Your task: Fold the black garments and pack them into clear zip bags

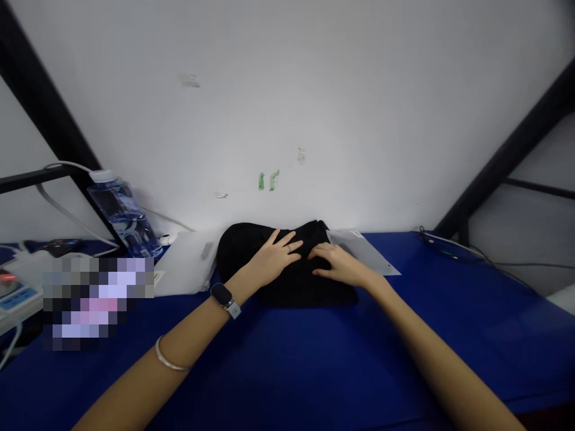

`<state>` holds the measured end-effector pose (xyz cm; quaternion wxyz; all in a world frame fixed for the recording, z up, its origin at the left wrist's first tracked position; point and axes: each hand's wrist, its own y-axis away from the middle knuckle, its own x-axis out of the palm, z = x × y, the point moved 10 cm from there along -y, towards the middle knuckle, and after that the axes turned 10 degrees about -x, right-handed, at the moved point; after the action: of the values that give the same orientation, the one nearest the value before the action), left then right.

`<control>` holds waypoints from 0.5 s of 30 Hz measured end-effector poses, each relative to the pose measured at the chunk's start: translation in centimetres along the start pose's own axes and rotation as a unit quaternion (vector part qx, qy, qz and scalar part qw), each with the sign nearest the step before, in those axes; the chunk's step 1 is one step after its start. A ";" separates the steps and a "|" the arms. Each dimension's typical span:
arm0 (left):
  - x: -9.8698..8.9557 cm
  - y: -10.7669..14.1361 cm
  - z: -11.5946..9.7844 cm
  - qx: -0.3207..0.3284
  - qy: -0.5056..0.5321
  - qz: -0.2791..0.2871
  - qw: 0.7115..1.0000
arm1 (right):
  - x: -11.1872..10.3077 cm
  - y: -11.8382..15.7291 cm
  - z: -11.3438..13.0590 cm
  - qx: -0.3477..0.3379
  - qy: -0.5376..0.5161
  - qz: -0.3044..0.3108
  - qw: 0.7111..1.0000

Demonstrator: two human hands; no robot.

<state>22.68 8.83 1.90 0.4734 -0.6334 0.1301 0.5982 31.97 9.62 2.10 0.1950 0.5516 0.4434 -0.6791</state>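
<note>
A soft black fabric item, folded or bunched up, lies against the wall; its exact kind does not show. On top of it my left hand rests flat with the fingers spread. From the right, my right hand touches the same fabric, its fingers bent and the thumb apart from them, with nothing visible between. White plastic sleeves or sheets stick out at the left of the fabric. A translucent sheet pokes out on the right side, partly hidden under or behind it.
The blue tabletop meets a white wall. At left stand a clear water bottle, a power strip with cables and a pixelated object. Dark cables lie at right, near a black frame post.
</note>
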 end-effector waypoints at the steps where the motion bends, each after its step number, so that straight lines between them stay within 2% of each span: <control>1: 0.2 -0.2 0.0 0.010 -0.012 -0.006 1.000 | 0.4 0.1 -0.2 0.002 -0.008 0.011 1.000; 4: -0.3 -0.1 1.2 -0.004 -0.020 -0.034 0.999 | 1.0 0.4 -0.6 0.006 -0.048 0.037 0.998; 8: -3.3 1.5 5.7 -0.114 0.032 -0.058 0.991 | 0.2 0.6 -1.5 0.073 -0.128 0.033 0.989; 11: -6.9 3.8 10.5 -0.233 0.116 -0.093 0.961 | -2.0 0.9 -2.5 0.132 -0.162 -0.016 0.978; 13: -9.7 5.4 13.0 -0.269 0.174 -0.125 0.939 | -4.0 1.3 -3.2 0.156 -0.190 -0.074 0.966; 15: -12.2 6.8 14.9 -0.294 0.232 -0.140 0.917 | -6.2 2.0 -4.3 0.186 -0.253 -0.164 0.935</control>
<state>5.19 11.70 12.04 0.3013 -0.8766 -0.0357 0.3735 37.95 10.68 7.08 0.0807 0.3081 0.3294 -0.8889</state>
